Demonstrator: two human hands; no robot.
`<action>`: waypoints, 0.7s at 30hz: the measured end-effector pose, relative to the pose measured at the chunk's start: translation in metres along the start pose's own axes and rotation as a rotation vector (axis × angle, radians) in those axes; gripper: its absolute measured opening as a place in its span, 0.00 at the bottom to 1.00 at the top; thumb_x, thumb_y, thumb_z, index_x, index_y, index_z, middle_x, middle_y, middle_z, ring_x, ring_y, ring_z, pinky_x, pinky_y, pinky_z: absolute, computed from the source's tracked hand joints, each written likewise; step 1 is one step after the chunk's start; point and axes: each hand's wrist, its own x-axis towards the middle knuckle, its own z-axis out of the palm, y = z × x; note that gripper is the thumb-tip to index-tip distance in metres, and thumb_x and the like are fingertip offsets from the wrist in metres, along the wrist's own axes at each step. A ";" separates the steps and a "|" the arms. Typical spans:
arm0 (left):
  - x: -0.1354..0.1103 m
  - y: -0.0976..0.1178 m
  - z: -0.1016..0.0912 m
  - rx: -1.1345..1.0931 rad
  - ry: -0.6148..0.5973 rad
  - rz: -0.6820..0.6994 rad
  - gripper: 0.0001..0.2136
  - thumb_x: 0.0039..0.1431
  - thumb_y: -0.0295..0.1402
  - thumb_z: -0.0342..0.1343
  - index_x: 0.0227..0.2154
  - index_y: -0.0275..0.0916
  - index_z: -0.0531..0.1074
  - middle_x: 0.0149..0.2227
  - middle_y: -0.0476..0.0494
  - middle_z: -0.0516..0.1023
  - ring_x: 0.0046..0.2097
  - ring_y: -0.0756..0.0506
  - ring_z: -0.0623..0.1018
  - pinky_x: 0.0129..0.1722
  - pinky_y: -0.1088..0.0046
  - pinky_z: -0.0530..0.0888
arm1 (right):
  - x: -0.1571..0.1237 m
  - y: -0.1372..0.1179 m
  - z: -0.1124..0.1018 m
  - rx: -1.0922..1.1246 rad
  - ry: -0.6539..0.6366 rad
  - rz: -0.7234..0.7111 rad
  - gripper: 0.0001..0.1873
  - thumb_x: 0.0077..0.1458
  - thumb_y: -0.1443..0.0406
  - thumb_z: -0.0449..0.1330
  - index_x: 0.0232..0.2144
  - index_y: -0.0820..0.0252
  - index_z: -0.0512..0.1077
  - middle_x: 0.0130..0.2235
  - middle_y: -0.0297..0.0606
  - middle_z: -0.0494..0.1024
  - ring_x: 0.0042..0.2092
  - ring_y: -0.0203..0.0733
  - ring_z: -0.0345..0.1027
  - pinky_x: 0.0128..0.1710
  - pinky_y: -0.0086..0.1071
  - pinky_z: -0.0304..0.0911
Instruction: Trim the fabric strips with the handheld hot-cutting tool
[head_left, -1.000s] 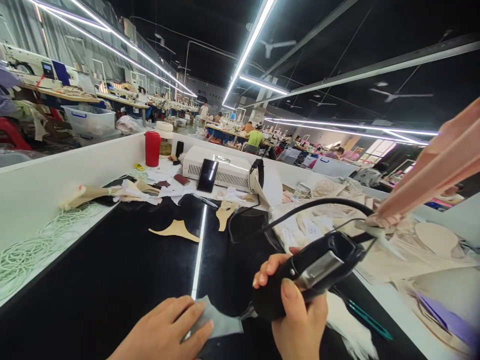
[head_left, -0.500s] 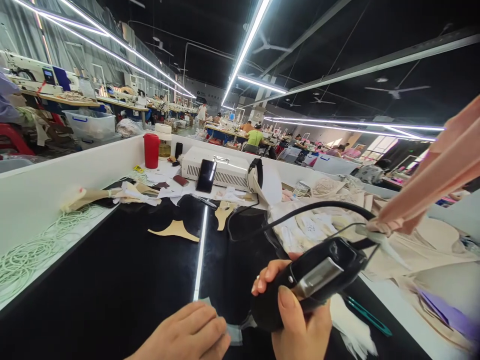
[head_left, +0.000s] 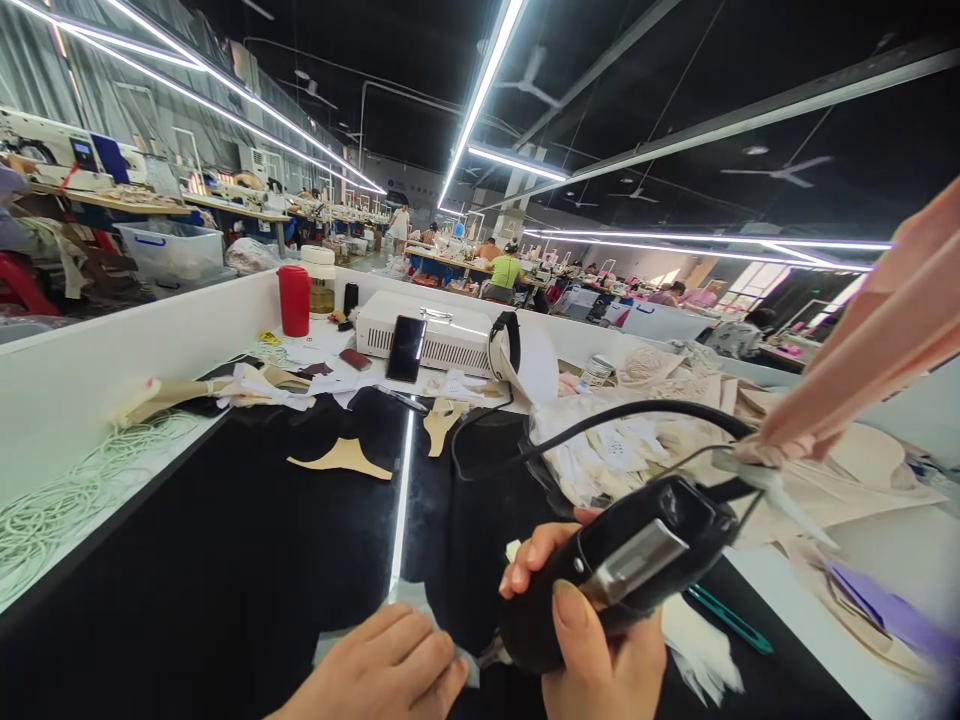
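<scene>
Left hand (head_left: 390, 665): fingers together, bent over a grey-blue fabric piece (head_left: 412, 597) on the black work surface (head_left: 225, 520). Whether the fingertips pinch the cloth or only press on it cannot be told. The fabric shows beyond the knuckles, to the left and at the right edge; the rest is covered.

Right hand (head_left: 600, 640): closed around a black handheld power tool (head_left: 622, 570), thumb along the near side, fingers wrapped over the far side. The tool is tilted, its tip (head_left: 491, 655) low and toward the left hand, at the right edge of the fabric. Actual contact cannot be confirmed.

Judgement on handling: the cloth should lie flat and lightly taut where the tip meets it. The left fingers are near the tip and are best set farther back. A steady tool angle and a slow feed should serve a clean edge.

A pink cloth strip (head_left: 862, 340) is tied at the tool's rear; the black cable (head_left: 630, 408) arcs beyond and should be left slack.

Farther out: a teal tool (head_left: 731, 618) to the right, a tan cut-out (head_left: 345, 457) ahead, a smartphone (head_left: 406, 348) propped against a white vented unit (head_left: 457, 350).
</scene>
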 end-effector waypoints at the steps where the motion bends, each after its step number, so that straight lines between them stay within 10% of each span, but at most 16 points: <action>1: 0.000 0.000 0.000 0.007 0.003 0.004 0.12 0.72 0.21 0.48 0.38 0.38 0.75 0.30 0.53 0.73 0.30 0.51 0.75 0.37 0.76 0.74 | 0.000 0.000 0.000 -0.003 -0.001 -0.002 0.21 0.59 0.52 0.68 0.50 0.46 0.68 0.34 0.28 0.74 0.29 0.35 0.71 0.32 0.35 0.70; 21: -0.003 -0.001 0.003 0.037 -0.011 0.018 0.08 0.71 0.23 0.51 0.39 0.40 0.74 0.31 0.52 0.73 0.31 0.49 0.75 0.37 0.73 0.74 | 0.001 -0.005 -0.001 0.002 0.008 0.005 0.20 0.59 0.53 0.68 0.50 0.46 0.68 0.34 0.28 0.74 0.29 0.36 0.70 0.32 0.35 0.70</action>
